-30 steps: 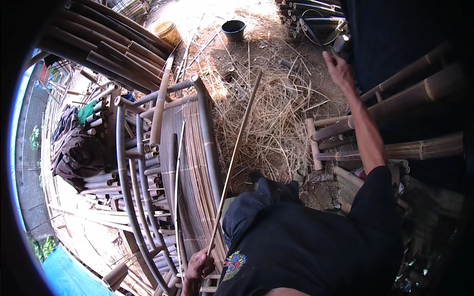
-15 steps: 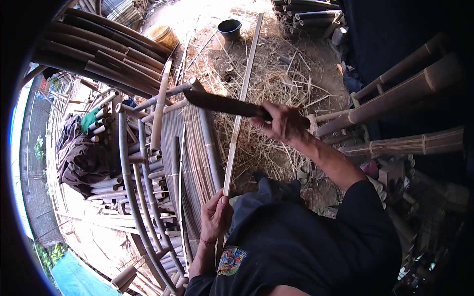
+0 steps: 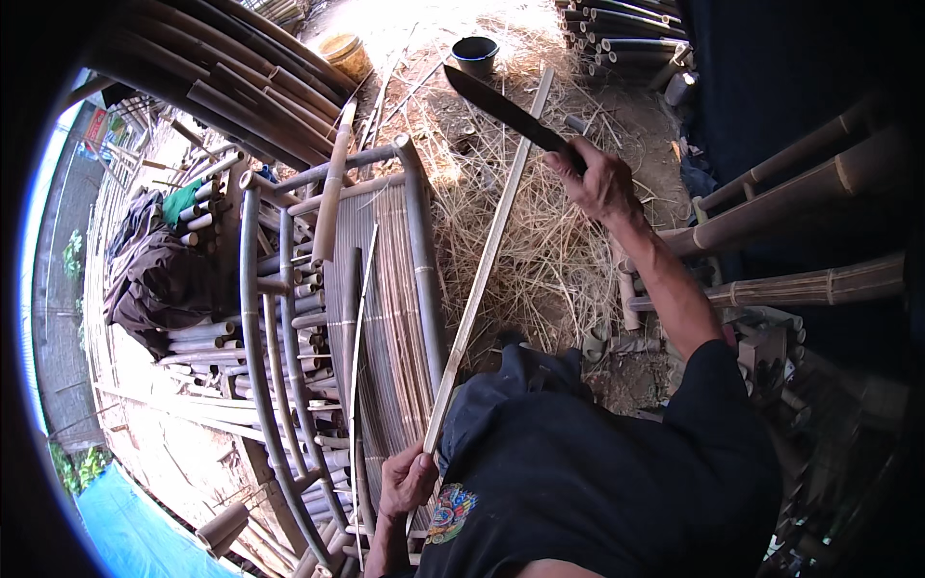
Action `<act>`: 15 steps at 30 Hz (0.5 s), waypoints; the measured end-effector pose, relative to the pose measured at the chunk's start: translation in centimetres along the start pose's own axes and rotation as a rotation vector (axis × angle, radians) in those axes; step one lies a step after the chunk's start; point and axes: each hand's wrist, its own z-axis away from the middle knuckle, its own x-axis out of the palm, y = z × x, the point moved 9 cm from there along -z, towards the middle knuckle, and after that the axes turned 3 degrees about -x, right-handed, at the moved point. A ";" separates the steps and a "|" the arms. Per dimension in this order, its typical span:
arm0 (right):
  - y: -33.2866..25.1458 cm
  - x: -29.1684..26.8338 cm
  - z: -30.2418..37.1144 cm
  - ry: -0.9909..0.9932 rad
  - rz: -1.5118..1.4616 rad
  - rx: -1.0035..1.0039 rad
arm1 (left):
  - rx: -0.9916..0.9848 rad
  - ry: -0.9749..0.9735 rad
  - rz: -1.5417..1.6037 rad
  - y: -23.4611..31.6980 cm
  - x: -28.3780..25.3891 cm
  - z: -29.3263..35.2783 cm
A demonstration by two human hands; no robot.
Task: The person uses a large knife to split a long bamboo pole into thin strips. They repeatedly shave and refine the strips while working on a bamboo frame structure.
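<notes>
A long pale bamboo strip (image 3: 491, 252) slants away from me, its near end gripped by my left hand (image 3: 408, 482) beside my hip. My right hand (image 3: 599, 183) is wrapped round the handle of a machete (image 3: 501, 108) with a dark, broad blade. The blade points away and to the left, and in the picture it crosses over the far part of the strip. Whether blade and strip touch, I cannot tell. Left of the strip is a bamboo bench (image 3: 385, 318) with a slatted seat, and a thin strip (image 3: 357, 385) lies along it.
Straw-like shavings (image 3: 549, 260) litter the ground ahead. A black bucket (image 3: 475, 60) and a yellowish bucket (image 3: 345, 58) stand farther off. Bamboo poles (image 3: 231, 87) are stacked at the far left. A bamboo frame (image 3: 800, 193) stands on the right, and dark cloth (image 3: 159, 275) lies on the left.
My right hand has moved right and slightly up with the machete, whose blade now tilts more steeply. My left hand has drawn the strip nearer to me. The view has shifted a little.
</notes>
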 end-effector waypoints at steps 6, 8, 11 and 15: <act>-1.9 2.0 -1.0 -0.003 -0.037 0.077 | -0.048 -0.018 0.062 -2.5 -4.4 4.5; 5.7 1.1 -2.4 0.161 -0.049 0.371 | -0.137 -0.060 0.167 -4.9 -6.4 7.0; 16.1 -1.4 -2.3 0.273 -0.272 0.742 | -0.144 0.062 0.069 -5.8 -11.4 10.7; 7.1 7.4 -0.2 0.035 -0.642 0.739 | 0.218 0.305 -0.079 4.4 -18.4 9.4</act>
